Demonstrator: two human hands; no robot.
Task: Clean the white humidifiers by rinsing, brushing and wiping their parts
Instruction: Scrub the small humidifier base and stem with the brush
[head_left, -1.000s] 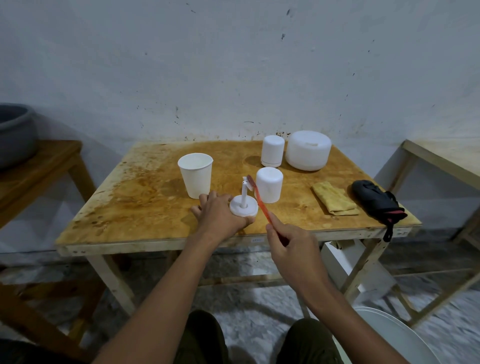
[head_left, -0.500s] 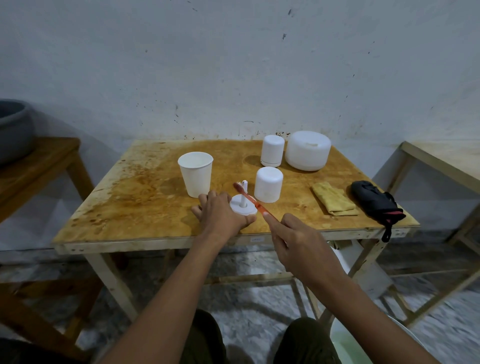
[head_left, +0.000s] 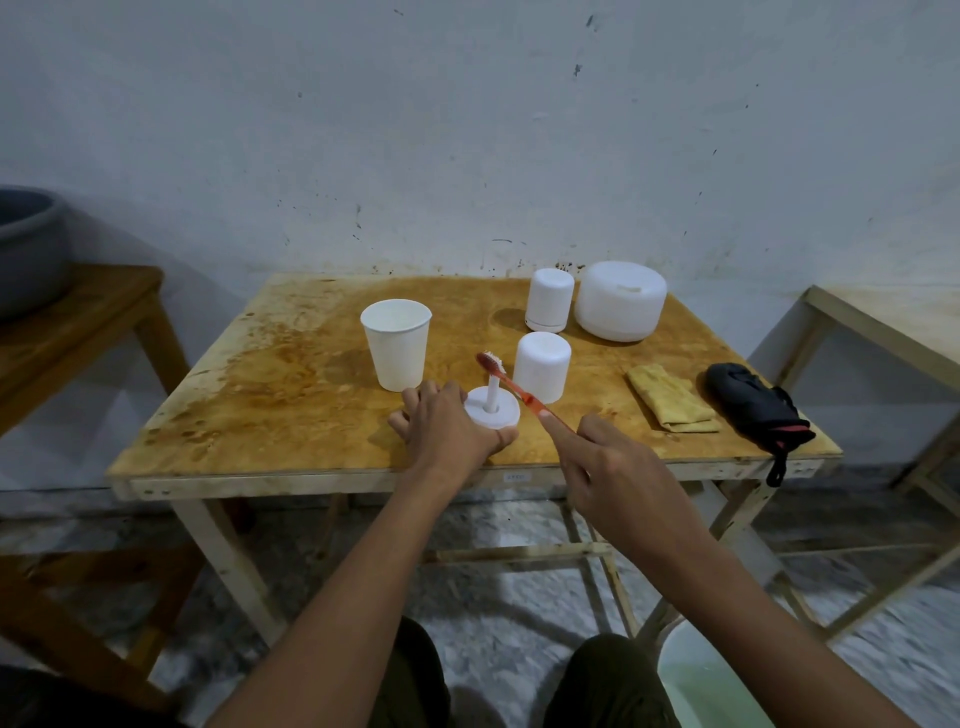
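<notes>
Taking the white paper cup as the mark: all the table to its left is bare stained wood, open from the front edge to the wall, and so is the strip behind it. To its right the way narrows. A small white cylinder stands near, with a second cylinder and a wide round humidifier behind that, close together. Just in front of the cup, the left hand and a white disc with a post fill the gap, crossed by an orange toothbrush. Farther right lie a folded yellow cloth and a black pouch at the table's edge.
</notes>
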